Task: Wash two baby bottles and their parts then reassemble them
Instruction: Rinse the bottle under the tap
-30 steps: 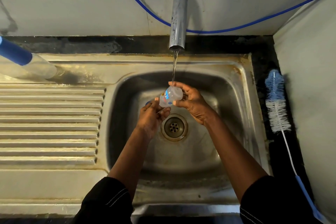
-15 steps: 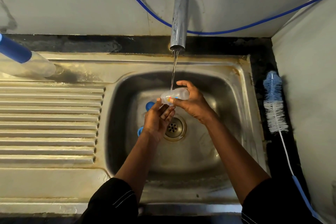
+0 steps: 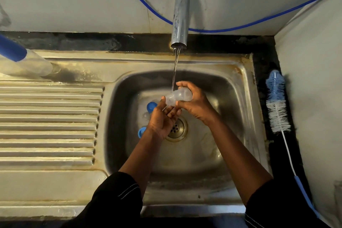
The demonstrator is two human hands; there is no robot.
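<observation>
Right hand (image 3: 194,105) fingers wrapped round clear plastic baby bottle (image 3: 178,96) mid-frame under tap stream; left hand (image 3: 162,120) open, cupped beneath; wet bottle may slip into steel sink (image 3: 238,87).

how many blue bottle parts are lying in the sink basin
2. One blue part lies beyond the left hand, near the basin's back; the other shows beside that wrist, left of the drain. More may be hidden under the hands.

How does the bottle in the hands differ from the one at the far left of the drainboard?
The held bottle lies tipped sideways under the running water, gripped by the right hand, with no blue part showing on it. The drainboard bottle rests untouched outside the basin, with a blue part on it. Both have clear bodies.
</observation>
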